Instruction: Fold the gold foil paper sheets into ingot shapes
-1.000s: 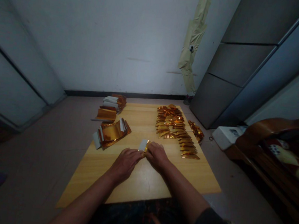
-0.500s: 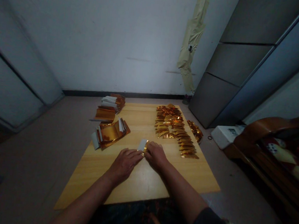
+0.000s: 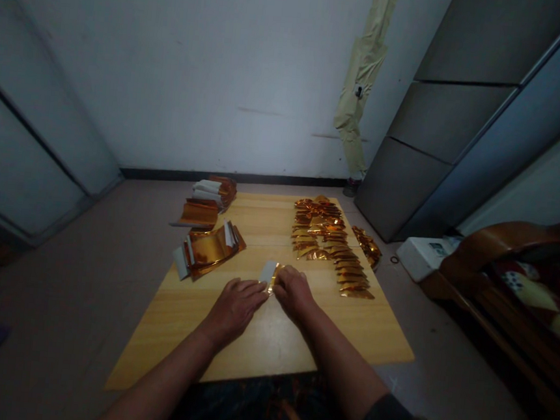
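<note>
Both of my hands rest on a low wooden table (image 3: 268,346) and meet over one small sheet of gold foil paper (image 3: 269,274) with a white back. My left hand (image 3: 235,306) lies knuckles up, its fingertips pressed on the sheet's near edge. My right hand (image 3: 294,292) is curled, fingers pinching the same sheet from the right. Most of the sheet is hidden under the fingers.
Stacks of flat gold foil sheets (image 3: 209,248) lie at the table's left and far left (image 3: 213,193). Rows of folded gold pieces (image 3: 333,244) fill the right side. A grey cabinet (image 3: 445,120) stands at the right, a white box (image 3: 423,255) and wooden furniture (image 3: 514,270) beside it.
My hands stay together on the sheet; the fingers shift only slightly. The view sways a little.
</note>
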`<state>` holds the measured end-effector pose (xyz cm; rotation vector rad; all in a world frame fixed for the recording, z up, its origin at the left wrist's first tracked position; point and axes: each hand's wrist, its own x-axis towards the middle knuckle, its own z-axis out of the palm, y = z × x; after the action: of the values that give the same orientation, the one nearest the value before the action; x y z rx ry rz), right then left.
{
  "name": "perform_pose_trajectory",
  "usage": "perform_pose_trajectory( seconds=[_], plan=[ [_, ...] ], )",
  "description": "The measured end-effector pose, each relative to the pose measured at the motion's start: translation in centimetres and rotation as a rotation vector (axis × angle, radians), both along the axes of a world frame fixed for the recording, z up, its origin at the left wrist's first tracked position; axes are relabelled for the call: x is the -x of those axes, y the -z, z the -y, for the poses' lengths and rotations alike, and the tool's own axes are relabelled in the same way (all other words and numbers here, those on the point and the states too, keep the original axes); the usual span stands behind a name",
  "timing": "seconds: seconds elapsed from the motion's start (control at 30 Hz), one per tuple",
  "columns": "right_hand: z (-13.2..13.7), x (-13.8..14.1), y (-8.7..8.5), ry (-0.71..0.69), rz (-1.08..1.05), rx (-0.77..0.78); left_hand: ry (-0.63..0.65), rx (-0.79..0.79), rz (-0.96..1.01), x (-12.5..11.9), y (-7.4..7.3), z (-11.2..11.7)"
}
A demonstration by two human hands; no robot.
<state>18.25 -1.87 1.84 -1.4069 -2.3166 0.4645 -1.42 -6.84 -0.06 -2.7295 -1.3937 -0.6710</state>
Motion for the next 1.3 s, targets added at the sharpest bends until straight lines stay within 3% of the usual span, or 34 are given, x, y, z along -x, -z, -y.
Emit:
perform_pose_trajectory(
  seconds=[0.3,0.67,0.8,1.0,1.3],
  plan=[
    [-0.1,-0.4,1.2,0.026,-0.183,0.014,-0.066,0.001,0.014,-1.2,-0.7,0.2],
    [-0.4,-0.5,1.1,0.031,-0.145,0.014,-0.148,-0.046,0.066,-2.6,-0.6,0.4],
    [-0.1,-0.9,0.3,-0.038,-0.008,-0.05,-0.171,-0.051,0.064,-2.8,-0.8,0.0],
    [2.0,-0.5,-0.9,-0.018,0.226,-0.101,-0.252,-0.132,0.048,-2.7,-0.6,-1.5],
    [3.5,0.4,0.3,-0.076,0.209,-0.146,-0.365,-0.135,-0.021,-3.4,-0.8,-3.1]
  ],
)
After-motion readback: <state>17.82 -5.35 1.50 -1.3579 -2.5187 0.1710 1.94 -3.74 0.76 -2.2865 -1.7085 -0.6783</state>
